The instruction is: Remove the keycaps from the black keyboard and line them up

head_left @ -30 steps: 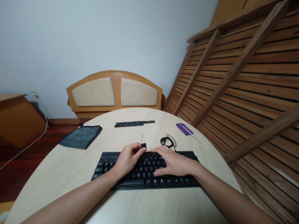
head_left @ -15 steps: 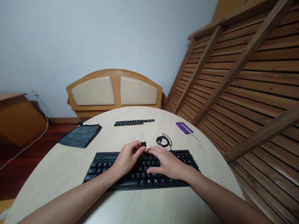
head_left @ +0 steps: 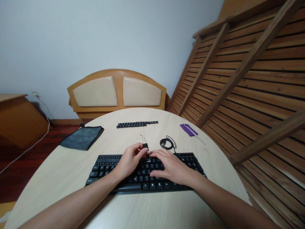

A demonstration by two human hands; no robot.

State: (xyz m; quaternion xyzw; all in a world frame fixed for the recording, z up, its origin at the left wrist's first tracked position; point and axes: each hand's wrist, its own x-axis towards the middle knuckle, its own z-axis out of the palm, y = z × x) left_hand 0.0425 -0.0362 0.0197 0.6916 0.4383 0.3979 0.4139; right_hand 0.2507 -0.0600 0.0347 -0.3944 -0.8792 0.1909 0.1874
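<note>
A black keyboard (head_left: 128, 187) lies across the near part of the round table, with several bare switch spots in its upper left rows. My left hand (head_left: 130, 160) is closed on a keycap puller (head_left: 145, 146), pinching its black body above the keyboard's back edge. The puller's two wire prongs point up and away from me. My right hand (head_left: 168, 163) rests on the keys right of centre, fingers stretched forward and thumb apart. Its fingertips are close to the left hand's fingers. Part of the keyboard is hidden under both hands.
Loose black keycaps (head_left: 133, 124) lie in rows toward the table's far side. A coiled USB cable (head_left: 167, 143) sits behind the keyboard. At left is a folded grey cloth (head_left: 82, 138); at right, a thin brush (head_left: 195, 134) lies over a purple cloth (head_left: 187, 130).
The puller has shifted slightly up and left, and its prongs lean a little further left. My right hand stays nearly in place on the keys.
</note>
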